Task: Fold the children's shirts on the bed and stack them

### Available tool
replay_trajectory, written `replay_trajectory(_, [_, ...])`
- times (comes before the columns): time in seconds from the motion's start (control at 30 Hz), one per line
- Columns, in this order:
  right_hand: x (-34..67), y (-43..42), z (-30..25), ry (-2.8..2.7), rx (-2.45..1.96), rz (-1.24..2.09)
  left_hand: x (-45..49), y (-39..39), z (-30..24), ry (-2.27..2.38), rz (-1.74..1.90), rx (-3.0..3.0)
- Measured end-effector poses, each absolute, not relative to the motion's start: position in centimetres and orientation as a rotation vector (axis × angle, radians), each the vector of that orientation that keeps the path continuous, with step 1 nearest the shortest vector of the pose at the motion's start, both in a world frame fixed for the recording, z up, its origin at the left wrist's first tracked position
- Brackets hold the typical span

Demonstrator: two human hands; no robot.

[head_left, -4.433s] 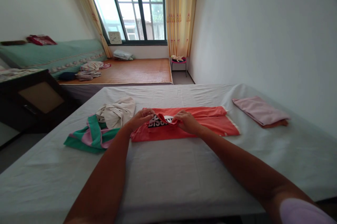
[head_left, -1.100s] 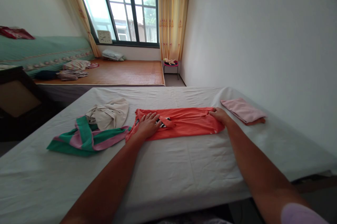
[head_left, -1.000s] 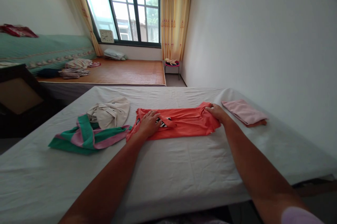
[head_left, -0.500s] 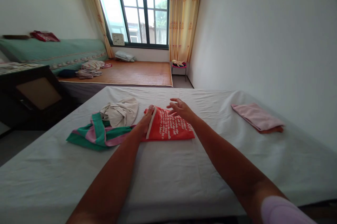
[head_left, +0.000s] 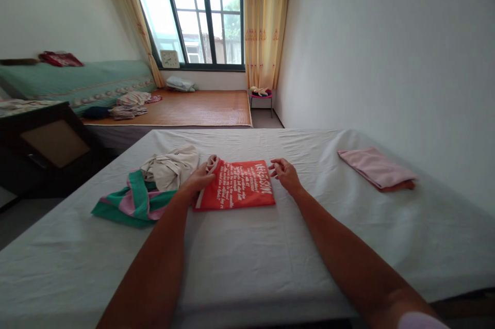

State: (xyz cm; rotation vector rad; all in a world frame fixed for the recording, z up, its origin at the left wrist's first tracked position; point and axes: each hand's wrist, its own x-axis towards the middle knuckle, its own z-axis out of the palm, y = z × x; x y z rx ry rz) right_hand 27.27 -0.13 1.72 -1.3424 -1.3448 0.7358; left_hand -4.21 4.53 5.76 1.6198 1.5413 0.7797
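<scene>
A folded orange-red shirt with white lettering lies on the white bed sheet. My left hand rests on its left edge, fingers closed on the fabric near the collar. To the right, my right hand touches the shirt's right edge with fingers spread and holds nothing.
A green and pink striped garment and a crumpled beige garment lie left of the shirt. Near the wall at right sits a folded pink garment. Beyond are another bed with a bamboo mat, a dark cabinet and a window.
The long folded shirt was folded in half: my right hand carried its right end over to the left, then let go. The lettered side now faces up.
</scene>
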Motion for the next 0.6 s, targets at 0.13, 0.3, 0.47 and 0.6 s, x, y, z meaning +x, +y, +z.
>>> replay_trajectory(0.13, [25.5,-1.0,3.7,-1.557,-1.371,0.313,-3.5,3.8,6.4,1.953,0.939,2.202])
replay_trajectory(0.3, [20.9,-1.5,4.0,-2.159,-1.266,0.173,0.4,2.8,4.1,1.483,0.714,2.684])
replay_trajectory(0.47, [20.0,-0.8,0.9,-2.334,-1.483,0.239,0.3,3.5,0.9,1.604,0.346,2.636])
replay_trajectory(0.6, [21.5,-0.4,-0.3,-2.256,-1.604,0.226,-1.5,4.6,0.3,1.796,0.316,2.539])
